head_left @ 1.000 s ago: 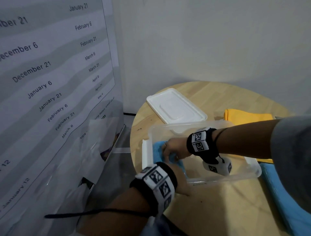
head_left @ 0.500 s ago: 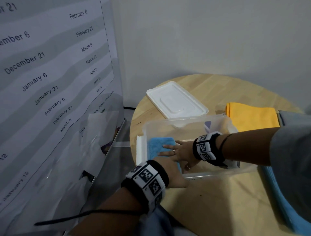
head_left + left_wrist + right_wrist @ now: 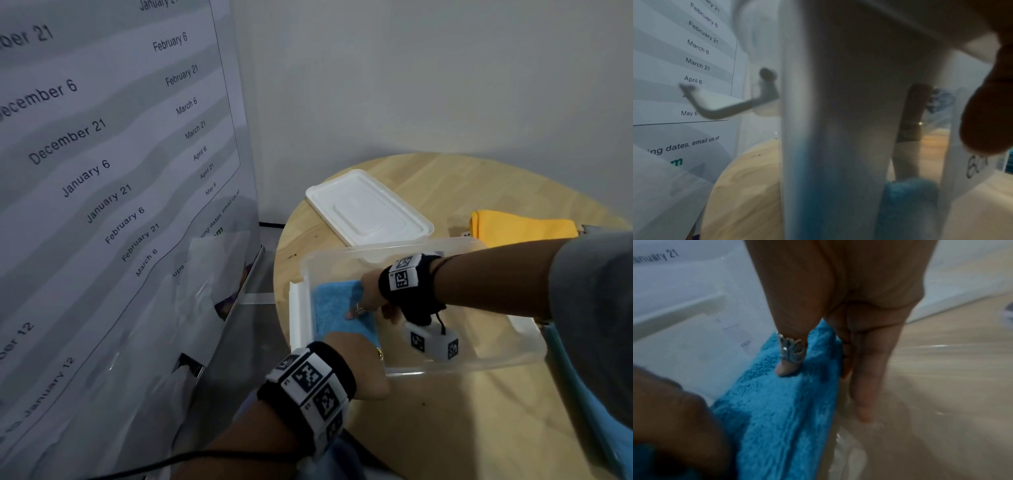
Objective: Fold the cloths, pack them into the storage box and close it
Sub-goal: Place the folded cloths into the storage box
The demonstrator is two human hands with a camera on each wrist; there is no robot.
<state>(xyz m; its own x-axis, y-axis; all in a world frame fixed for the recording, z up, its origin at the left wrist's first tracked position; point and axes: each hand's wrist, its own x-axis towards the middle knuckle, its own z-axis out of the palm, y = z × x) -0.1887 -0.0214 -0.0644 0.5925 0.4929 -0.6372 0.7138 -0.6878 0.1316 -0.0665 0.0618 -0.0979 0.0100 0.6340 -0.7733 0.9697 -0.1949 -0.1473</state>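
A clear plastic storage box (image 3: 462,368) stands on the round wooden table (image 3: 462,428). A folded blue cloth (image 3: 334,310) (image 3: 781,418) (image 3: 906,203) lies flat in the box's left end. My right hand (image 3: 364,301) (image 3: 838,324) reaches inside the box with straight fingers. One ringed fingertip presses on the cloth's top, and the other fingers point down along its right edge to the box floor. My left hand (image 3: 359,363) grips the near wall of the box (image 3: 838,113) at its left corner, fingers over the rim.
The white lid (image 3: 366,209) lies on the table behind the box. A folded yellow cloth (image 3: 524,228) sits at the back right, and another blue cloth (image 3: 589,411) lies along the right edge. A large printed poster (image 3: 102,205) stands close on the left.
My right hand has gone from lying flat on the blue cloth to its right edge, with the wrist turned up. The left hand stays at the box's near rim.
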